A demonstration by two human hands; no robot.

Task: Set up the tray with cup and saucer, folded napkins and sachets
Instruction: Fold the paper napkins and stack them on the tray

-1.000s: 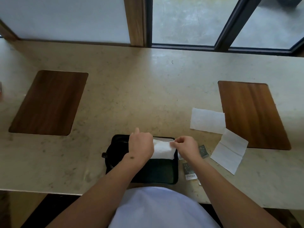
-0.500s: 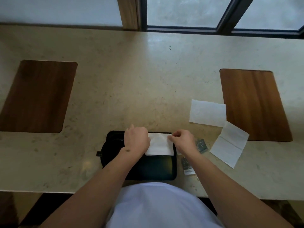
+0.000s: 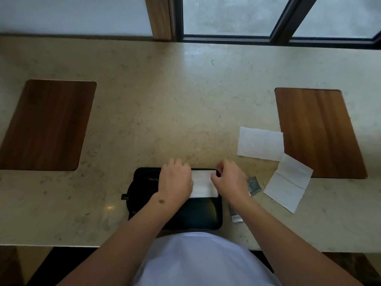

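Both hands working a white napkin over a black tray on a stone bench.

I see my left hand (image 3: 175,180) resting curled on the napkin (image 3: 203,183), my right hand (image 3: 229,178) pinching its right edge; it lies across the far part of the tray (image 3: 198,215). Sachets (image 3: 254,184) sit just right of the tray, with two more napkins (image 3: 260,144) further right on the bench (image 3: 165,110).
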